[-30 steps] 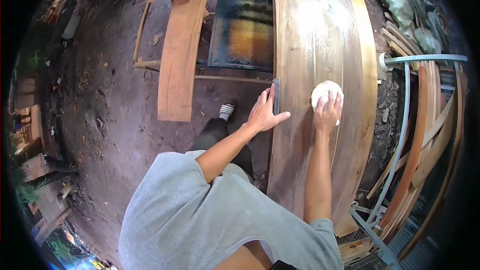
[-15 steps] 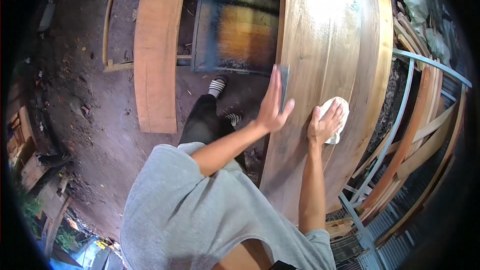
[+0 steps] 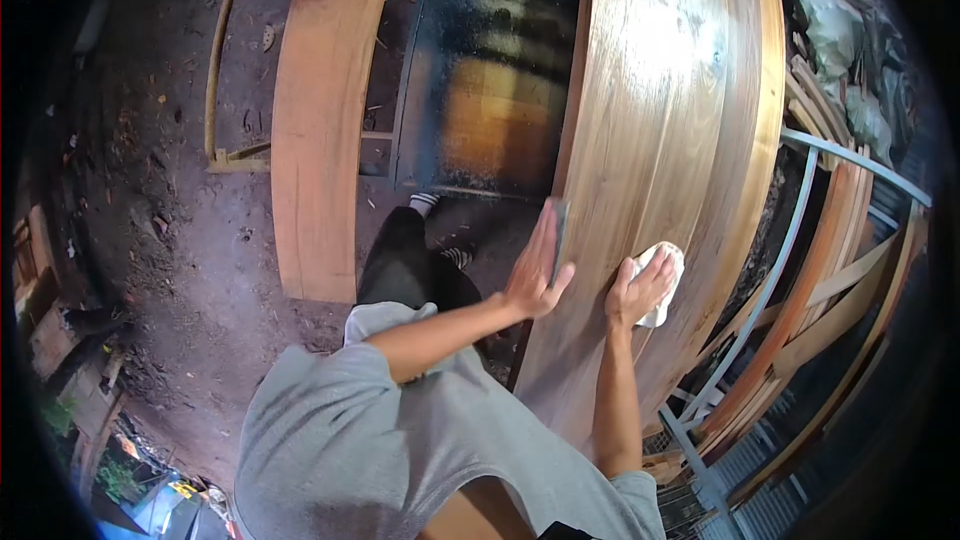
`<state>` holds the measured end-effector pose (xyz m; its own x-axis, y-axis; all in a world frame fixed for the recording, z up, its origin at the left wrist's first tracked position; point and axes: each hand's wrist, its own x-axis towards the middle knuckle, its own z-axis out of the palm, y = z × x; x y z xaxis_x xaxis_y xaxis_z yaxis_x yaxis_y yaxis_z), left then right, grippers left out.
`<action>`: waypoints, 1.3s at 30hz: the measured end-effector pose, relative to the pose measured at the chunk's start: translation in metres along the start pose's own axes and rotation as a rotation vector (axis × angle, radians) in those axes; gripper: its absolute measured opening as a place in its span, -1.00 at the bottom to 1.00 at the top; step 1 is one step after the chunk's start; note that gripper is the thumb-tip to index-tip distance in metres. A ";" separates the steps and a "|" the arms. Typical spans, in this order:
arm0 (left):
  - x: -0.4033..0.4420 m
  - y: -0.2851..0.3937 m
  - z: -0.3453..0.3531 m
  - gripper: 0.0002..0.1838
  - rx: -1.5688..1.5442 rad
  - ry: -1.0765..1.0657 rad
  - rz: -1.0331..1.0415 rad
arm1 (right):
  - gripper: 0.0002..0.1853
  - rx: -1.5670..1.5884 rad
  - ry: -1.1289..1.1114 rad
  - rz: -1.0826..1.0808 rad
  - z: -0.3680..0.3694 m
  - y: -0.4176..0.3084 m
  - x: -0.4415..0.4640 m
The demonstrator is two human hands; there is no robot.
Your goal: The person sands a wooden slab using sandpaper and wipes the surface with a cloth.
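A wide wooden panel (image 3: 640, 130) with a glossy reflection at its far end lies in front of me. My right hand (image 3: 640, 290) presses a white cloth (image 3: 662, 305) flat on the panel's surface, right of its middle. At the panel's left edge is my left hand (image 3: 538, 265), its thumb apart and its fingers stretched along a thin dark grey pad (image 3: 559, 240). The palm lies against that pad, whose far side is partly hidden.
A reddish plank (image 3: 325, 130) and a dark, shiny panel (image 3: 490, 90) lie to the left. Metal framing (image 3: 775, 280) and stacked boards (image 3: 815, 290) stand close on the right. Plastic sheeting (image 3: 835, 30) is at the far right.
My right hand and the white cloth have moved nearer to me along the panel. My left hand has also come nearer along the edge with the grey pad. The view has shifted.
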<state>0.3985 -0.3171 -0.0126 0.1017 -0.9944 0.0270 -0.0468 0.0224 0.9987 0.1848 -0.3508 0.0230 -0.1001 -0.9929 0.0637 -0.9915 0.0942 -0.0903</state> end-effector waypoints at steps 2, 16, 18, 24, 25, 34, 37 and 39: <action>0.092 0.014 -0.011 -0.09 0.056 0.114 0.092 | -0.17 -0.020 -0.021 0.033 0.003 0.002 0.000; 0.148 0.005 -0.044 -0.31 0.173 0.330 0.071 | -0.16 -0.003 0.019 0.017 0.001 0.001 0.000; 0.100 0.008 -0.029 -0.25 0.082 0.101 -0.002 | -0.16 0.000 0.014 0.025 0.002 0.000 0.001; 0.241 -0.005 -0.033 -0.11 0.115 0.190 -0.032 | -0.15 -0.006 0.014 0.035 0.000 -0.002 0.004; 0.283 -0.008 -0.040 -0.10 0.135 0.205 -0.030 | -0.15 0.004 0.009 0.033 -0.001 -0.004 0.005; 0.451 -0.012 -0.074 -0.06 0.311 0.278 -0.066 | -0.15 -0.001 -0.018 0.040 -0.007 -0.004 0.002; 0.382 -0.022 -0.072 -0.13 0.365 0.216 0.011 | -0.16 0.004 0.000 0.025 -0.006 -0.004 0.005; 0.356 -0.016 -0.081 -0.14 0.373 0.173 0.040 | -0.17 0.015 0.009 0.022 -0.004 -0.003 0.005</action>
<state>0.5158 -0.6631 -0.0154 0.2568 -0.9608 0.1045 -0.4080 -0.0097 0.9130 0.1873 -0.3553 0.0276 -0.1230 -0.9899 0.0706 -0.9876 0.1151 -0.1064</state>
